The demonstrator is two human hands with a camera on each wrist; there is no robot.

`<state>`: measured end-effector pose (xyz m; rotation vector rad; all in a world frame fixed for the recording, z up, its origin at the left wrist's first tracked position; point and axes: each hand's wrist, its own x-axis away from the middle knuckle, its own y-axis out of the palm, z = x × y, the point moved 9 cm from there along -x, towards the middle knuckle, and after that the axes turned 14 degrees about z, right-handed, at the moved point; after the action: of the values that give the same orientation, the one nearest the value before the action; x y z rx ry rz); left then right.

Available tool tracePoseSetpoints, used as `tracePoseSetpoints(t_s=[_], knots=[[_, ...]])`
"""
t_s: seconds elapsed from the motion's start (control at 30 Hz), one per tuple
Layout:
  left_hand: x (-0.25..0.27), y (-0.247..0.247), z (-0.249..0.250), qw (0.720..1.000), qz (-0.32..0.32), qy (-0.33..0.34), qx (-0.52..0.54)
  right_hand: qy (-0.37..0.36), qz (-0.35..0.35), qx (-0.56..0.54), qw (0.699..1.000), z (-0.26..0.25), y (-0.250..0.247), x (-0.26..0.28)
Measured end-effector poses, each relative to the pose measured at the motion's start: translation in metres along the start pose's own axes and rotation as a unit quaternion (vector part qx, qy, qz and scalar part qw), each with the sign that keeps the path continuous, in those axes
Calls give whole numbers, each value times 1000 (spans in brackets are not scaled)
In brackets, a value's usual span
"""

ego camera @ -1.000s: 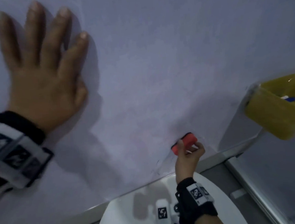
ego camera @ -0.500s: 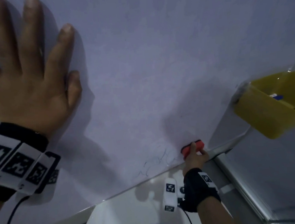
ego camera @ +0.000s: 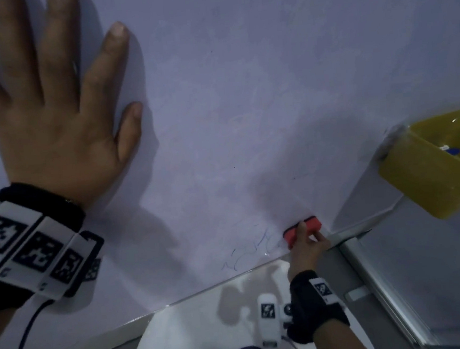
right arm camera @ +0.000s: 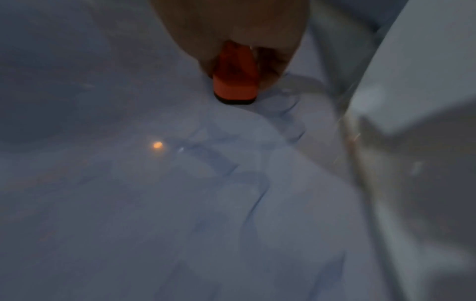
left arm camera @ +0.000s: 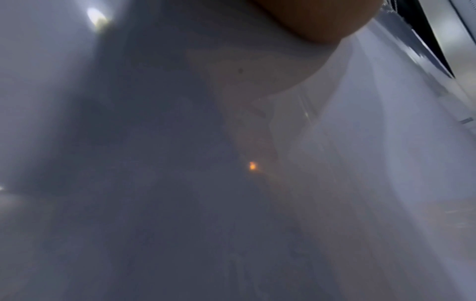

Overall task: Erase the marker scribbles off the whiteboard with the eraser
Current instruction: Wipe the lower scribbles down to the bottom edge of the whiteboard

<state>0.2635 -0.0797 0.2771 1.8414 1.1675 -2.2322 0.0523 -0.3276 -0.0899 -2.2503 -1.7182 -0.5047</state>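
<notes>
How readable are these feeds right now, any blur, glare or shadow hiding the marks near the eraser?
Head view: dim but sharp; the scribbles beside the eraser show faintly, with the right hand casting a soft shadow above it. Left wrist view: blurred haze on the whiteboard, with one orange glare spot. Right wrist view: motion-blurred, eraser recognisable, marks smeared.

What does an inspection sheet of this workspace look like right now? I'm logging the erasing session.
Surface: whiteboard, mostly wiped, faint smears.
Job's things: red eraser against the board near its lower edge; blue scribbles remain just left of it.
Clutter: yellow tray at the board's right side, something blue inside.
Hands: left hand flat on the board, fingers spread; right hand grips the eraser.
Cables: black cable from the left wrist band.
Surroundings: metal frame.
</notes>
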Motion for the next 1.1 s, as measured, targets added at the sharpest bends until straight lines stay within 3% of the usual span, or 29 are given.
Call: tracePoseSetpoints(t_s=[0.1, 0.27, 0.43, 0.6, 0.7, 0.83, 0.9, 1.0, 1.1], knots=[[0, -11, 8, 997, 53, 64, 8, 36, 34, -1, 999, 6, -10, -18], [0, -6, 4, 996, 24, 74, -49, -43, 2, 28, 999, -2, 1, -8], [-1, -20, 12, 991, 82, 98, -43, 17, 48, 52, 997, 12, -15, -30], [0, -22, 12, 986, 103, 102, -78, -113, -16, 34, 993, 8, 1, 40], [0, -25, 14, 985, 108, 110, -76, -67, -62, 51, 994, 44, 3, 75], [-1, -26, 21, 979, 107, 136, -103, -25, 4, 58, 998, 50, -7, 27], [-1, -25, 22, 977, 109, 144, -110, -49, 23, 48, 997, 36, -5, 12], [-2, -24, 16, 981, 96, 124, -111, -135, -25, 46, 989, 12, 3, 28], [-1, -26, 16, 983, 100, 123, -92, -102, -49, 101, 988, 32, -7, 20]])
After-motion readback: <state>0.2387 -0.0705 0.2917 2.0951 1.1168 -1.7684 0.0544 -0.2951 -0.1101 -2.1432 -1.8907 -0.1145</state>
